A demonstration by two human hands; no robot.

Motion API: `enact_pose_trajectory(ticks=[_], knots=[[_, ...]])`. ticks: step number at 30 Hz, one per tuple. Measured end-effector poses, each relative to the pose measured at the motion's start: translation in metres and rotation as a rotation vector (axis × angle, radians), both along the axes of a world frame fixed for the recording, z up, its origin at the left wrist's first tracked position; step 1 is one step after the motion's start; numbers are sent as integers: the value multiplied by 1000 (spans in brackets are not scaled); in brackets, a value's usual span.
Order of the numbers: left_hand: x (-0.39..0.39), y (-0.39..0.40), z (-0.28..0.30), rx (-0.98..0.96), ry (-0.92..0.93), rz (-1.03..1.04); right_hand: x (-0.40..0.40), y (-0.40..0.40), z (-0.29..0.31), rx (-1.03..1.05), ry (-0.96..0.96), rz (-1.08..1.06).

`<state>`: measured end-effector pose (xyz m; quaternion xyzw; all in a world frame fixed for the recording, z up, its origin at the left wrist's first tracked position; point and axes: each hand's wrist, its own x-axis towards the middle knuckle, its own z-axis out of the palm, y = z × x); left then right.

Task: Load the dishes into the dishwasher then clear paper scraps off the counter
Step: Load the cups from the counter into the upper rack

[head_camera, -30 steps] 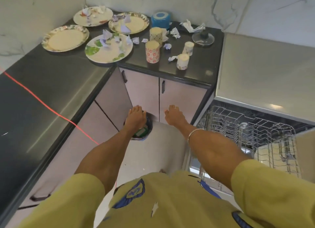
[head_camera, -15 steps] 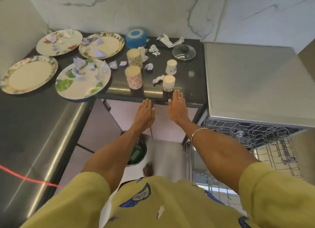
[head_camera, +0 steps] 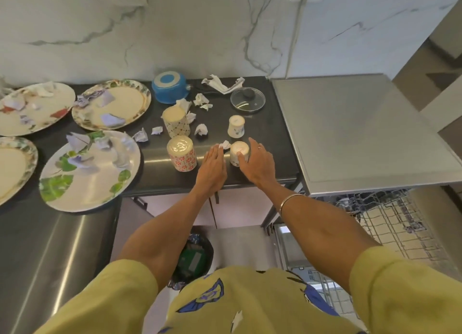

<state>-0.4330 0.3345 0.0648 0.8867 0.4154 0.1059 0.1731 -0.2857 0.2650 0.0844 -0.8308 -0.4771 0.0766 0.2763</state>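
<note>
On the dark counter (head_camera: 272, 143) in front of me, my right hand (head_camera: 257, 162) curls around a small upturned cup (head_camera: 239, 151) near the front edge, thumb on its near side and fingers reaching past its right side. My left hand (head_camera: 212, 168) lies just beside it with the fingers straight, and its fingertips (head_camera: 217, 150) meet a little white paper scrap (head_camera: 225, 144) next to the cup; whether they press it or merely brush it I cannot quite tell.

Left of that hand stands an upturned mug with red flowers (head_camera: 181, 153), and behind it a taller mug with a diamond pattern (head_camera: 175, 120). A second small cup (head_camera: 236, 126) sits further back, close to a glass lid (head_camera: 247, 100) and a blue saucepan (head_camera: 170, 87), which is bottom up. Crumpled paper bits (head_camera: 201, 130) lie scattered among these.

To my left are four plates: a leaf-patterned plate (head_camera: 87, 173) nearest, littered with torn paper, a gold-rimmed plate (head_camera: 125, 103) behind it, also with scraps, a plate with red marks (head_camera: 37, 108) beyond that, and one plate at the left edge (head_camera: 12, 168).

At my right the dishwasher (head_camera: 350, 133) has its wire rack (head_camera: 390, 218) pulled out below its steel top. Down by my feet is a bin (head_camera: 192, 261) lined with a dark bag.
</note>
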Motion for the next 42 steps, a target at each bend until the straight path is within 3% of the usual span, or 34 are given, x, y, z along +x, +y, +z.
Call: enact_pose_trajectory(ticks=[11,19,22,26,35,42], knots=[[8,35,36,95,17,40,-1,25,1,-125,-6,77],[-10,52,56,338,185,349,9,35,6,-222,24,168],[-28,54,51,259,176,450,9,39,6,-257,46,189],[-44,51,42,83,67,399,9,42,6,-281,39,203],[-55,51,43,-9,-62,454,8,38,7,-249,107,197],[-52,63,62,-231,29,502,4,35,11,-211,125,153]])
